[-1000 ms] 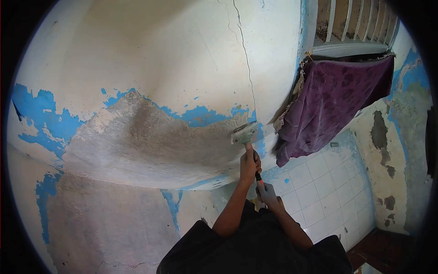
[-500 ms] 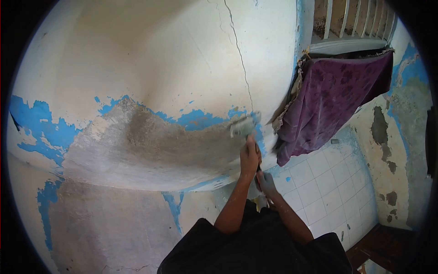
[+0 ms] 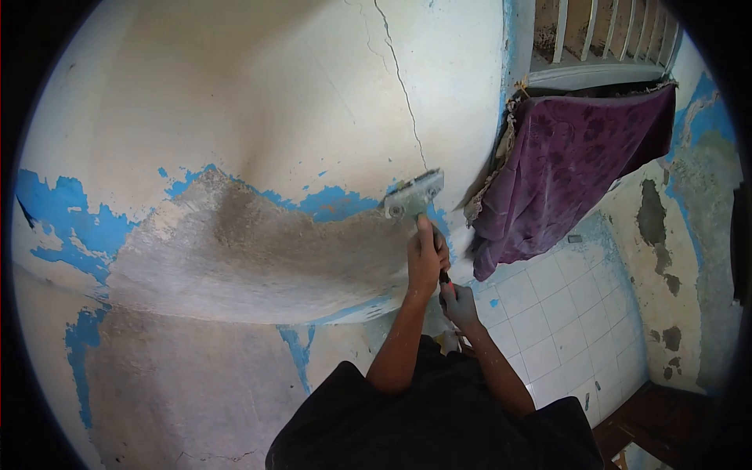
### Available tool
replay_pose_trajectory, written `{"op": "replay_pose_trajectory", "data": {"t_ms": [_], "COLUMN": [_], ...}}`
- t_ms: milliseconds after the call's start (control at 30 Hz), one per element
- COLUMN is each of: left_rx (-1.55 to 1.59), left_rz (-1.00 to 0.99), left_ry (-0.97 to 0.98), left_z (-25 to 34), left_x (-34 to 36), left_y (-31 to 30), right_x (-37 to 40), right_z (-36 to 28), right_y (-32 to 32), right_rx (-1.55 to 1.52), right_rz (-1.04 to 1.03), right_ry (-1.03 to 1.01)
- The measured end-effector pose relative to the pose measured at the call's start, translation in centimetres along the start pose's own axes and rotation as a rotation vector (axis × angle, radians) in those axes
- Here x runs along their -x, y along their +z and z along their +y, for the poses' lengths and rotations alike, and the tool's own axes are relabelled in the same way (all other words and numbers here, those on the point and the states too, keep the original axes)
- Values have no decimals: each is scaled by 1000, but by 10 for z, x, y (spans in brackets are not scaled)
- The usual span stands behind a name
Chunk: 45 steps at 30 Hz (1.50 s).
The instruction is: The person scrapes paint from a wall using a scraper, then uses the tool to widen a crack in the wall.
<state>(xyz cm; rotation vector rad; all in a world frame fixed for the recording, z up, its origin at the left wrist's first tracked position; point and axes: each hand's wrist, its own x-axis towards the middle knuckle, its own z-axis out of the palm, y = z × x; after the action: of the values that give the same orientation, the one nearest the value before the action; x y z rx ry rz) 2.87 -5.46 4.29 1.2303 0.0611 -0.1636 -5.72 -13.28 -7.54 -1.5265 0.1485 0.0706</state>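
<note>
A wide-bladed scraper (image 3: pixel 414 197) lies against the wall at the upper edge of the bare grey plaster (image 3: pixel 313 254), its blade over remnants of blue paint. My left hand (image 3: pixel 425 258) is wrapped round the handle just below the blade, thumb stretched along it. Lower down, my right hand (image 3: pixel 460 305) grips the end of the same handle, where a bit of black and red shows between the hands. Above the blade the cream paint (image 3: pixel 313 102) is still on the wall, with a long crack running down to the scraper.
A purple cloth (image 3: pixel 568 176) hangs from the barred window (image 3: pixel 603 47) on the right, close to the scraper. White floor tiles (image 3: pixel 548 321) with small bits of debris lie below it. Patches of blue paint (image 3: pixel 59 207) show on the wall at left.
The scraper and both hands have moved slightly up the wall, and the blade, blurred before, now shows sharply. Both hands keep their hold on the handle.
</note>
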Motion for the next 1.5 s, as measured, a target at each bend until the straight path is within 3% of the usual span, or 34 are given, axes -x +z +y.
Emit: {"op": "replay_pose_trajectory", "data": {"t_ms": [167, 300, 400, 500, 600, 700, 800, 1000, 1433, 1500], "left_rx": [-3, -28, -13, 43, 23, 19, -2, 96, 126, 77], "left_rz": [24, 33, 18, 30, 37, 44, -7, -17, -51, -60], "left_ry": [-140, -19, -33, -53, -120, -44, 26, -84, -69, -6], "left_z": [-58, -1, 29, -8, -33, 13, 48, -16, -15, 3], "left_x": [11, 4, 5, 9, 13, 10, 7, 21, 16, 10], "left_y": [-27, -4, 8, -6, -22, -1, 13, -10, -15, -8], "right_x": [27, 4, 5, 22, 29, 13, 10, 34, 20, 10], "right_z": [59, 13, -29, -8, 28, -14, -62, -8, 2, -13], "right_y": [-2, 5, 6, 0, 2, 3, 1, -5, -3, -3], "right_rx": [-21, 16, -74, 1, -14, 83, -70, 48, -13, 29], "right_rz": [-5, 29, -4, -14, 5, 3, -51, 2, -57, -44], "right_ry": [245, 19, 45, 186, 203, 19, 91, 117, 211, 86]}}
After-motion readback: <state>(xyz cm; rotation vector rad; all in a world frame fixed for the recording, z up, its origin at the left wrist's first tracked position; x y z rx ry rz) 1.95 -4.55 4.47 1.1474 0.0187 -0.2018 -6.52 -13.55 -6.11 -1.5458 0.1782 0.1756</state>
